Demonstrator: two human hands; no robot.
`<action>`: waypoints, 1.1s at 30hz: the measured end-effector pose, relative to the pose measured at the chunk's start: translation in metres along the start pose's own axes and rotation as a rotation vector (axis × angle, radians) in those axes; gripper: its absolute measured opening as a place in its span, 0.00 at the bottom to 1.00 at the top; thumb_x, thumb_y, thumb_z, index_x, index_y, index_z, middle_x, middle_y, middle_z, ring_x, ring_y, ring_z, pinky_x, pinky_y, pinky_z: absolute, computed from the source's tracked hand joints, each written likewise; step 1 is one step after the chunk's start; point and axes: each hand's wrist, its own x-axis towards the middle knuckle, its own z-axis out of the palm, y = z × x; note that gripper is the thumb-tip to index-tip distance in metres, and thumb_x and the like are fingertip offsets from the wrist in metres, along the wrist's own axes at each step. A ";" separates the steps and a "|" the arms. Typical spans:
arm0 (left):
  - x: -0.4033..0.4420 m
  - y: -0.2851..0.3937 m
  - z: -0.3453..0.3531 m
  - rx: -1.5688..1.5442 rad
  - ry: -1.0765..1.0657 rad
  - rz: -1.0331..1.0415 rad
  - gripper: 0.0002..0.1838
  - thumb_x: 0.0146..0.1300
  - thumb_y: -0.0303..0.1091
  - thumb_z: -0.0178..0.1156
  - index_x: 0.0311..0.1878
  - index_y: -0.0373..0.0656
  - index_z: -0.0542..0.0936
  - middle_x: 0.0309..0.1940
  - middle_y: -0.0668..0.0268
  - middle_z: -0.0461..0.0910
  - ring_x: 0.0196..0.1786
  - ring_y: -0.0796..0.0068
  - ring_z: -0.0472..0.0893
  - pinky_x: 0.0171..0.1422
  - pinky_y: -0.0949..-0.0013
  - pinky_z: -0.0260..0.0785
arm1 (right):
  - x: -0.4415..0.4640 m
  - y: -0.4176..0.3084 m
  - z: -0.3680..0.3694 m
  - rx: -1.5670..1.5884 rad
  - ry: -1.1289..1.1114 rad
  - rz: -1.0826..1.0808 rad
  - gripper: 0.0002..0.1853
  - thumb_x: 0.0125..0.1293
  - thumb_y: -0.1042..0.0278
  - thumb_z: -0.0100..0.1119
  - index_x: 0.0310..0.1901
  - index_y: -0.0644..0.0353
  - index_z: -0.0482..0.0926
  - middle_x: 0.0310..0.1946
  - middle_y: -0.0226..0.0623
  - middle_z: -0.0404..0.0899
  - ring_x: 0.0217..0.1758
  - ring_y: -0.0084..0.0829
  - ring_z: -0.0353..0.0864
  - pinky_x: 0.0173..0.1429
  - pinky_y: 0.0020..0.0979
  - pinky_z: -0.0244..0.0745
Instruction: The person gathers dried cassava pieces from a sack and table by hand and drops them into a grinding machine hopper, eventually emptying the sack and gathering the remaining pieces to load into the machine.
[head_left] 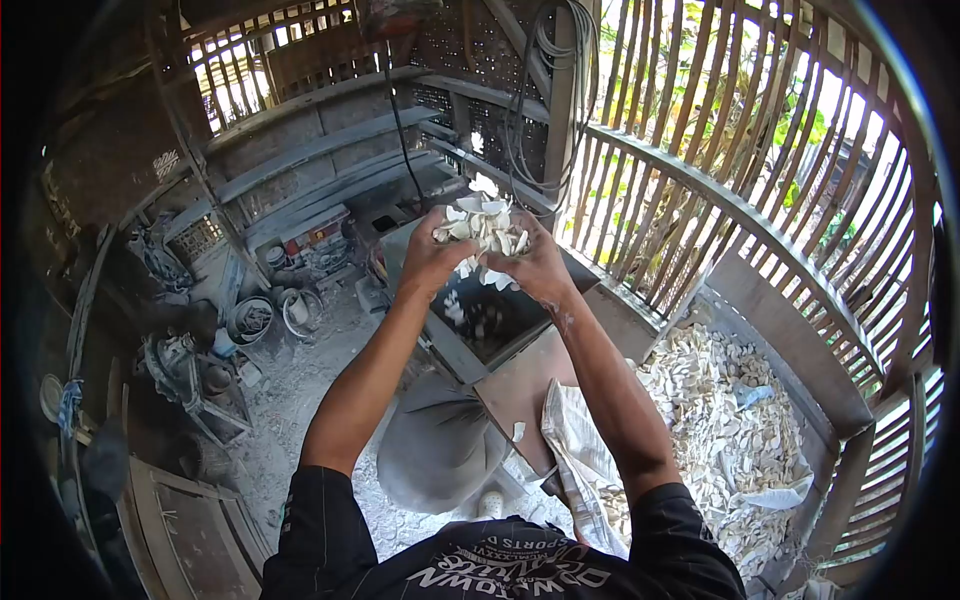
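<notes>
Nearest the lens: dark printed shirt [500, 565], with both bare forearms reaching forward from its sleeves. Largest item beyond is the slatted wall [690, 180], curving round the right side; light enters through its gaps. Against its foot, a heap of pale chips [710, 430] covers the floor, within easy reach of the right side, presumably kept there for handy scooping. Ahead stands an open-topped box [455, 350], dark inside, with a brown board [520, 375] next to its near edge. Woven sack [585, 440] lies draped between board and heap; its purpose cannot be told.

Left hand [437, 255] and right hand [540, 265] are raised over the box, cupped from opposite sides. Grip: both filled, pressing one loose handful of pale pieces [485, 225] between them; two palms likely suit so many irregular bits better than one. Placement above the opening probably keeps spillage inside. Blurred small fragments [475, 315] show below the hands, apparently in mid-fall. Smallest noted: one lone chip [519, 431] at the board's near edge.
</notes>
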 end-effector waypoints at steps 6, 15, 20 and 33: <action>-0.001 0.002 0.003 0.151 0.032 0.050 0.22 0.51 0.26 0.71 0.52 0.38 0.81 0.44 0.67 0.86 0.45 0.80 0.83 0.53 0.72 0.75 | -0.010 -0.025 -0.006 -0.319 0.002 0.027 0.33 0.48 0.52 0.79 0.55 0.54 0.81 0.46 0.40 0.87 0.49 0.39 0.87 0.57 0.37 0.78; 0.000 -0.002 0.005 0.191 0.196 0.009 0.19 0.53 0.25 0.71 0.50 0.40 0.83 0.39 0.68 0.86 0.39 0.82 0.82 0.43 0.75 0.74 | -0.016 -0.052 0.003 -0.660 0.068 -0.036 0.25 0.59 0.49 0.69 0.54 0.55 0.83 0.45 0.50 0.86 0.51 0.53 0.85 0.55 0.47 0.78; -0.003 0.001 0.005 0.310 0.216 0.021 0.16 0.52 0.27 0.69 0.46 0.39 0.82 0.38 0.63 0.87 0.40 0.76 0.84 0.46 0.69 0.76 | -0.010 -0.021 0.000 -0.634 0.012 -0.262 0.24 0.57 0.57 0.72 0.54 0.58 0.82 0.48 0.48 0.85 0.53 0.53 0.84 0.55 0.46 0.79; -0.006 -0.001 0.003 0.323 0.126 -0.024 0.18 0.53 0.30 0.73 0.48 0.39 0.82 0.38 0.66 0.85 0.36 0.82 0.80 0.39 0.74 0.72 | -0.235 -0.028 -0.025 -0.484 -0.260 0.211 0.08 0.66 0.74 0.67 0.46 0.59 0.84 0.37 0.40 0.88 0.33 0.31 0.88 0.38 0.30 0.82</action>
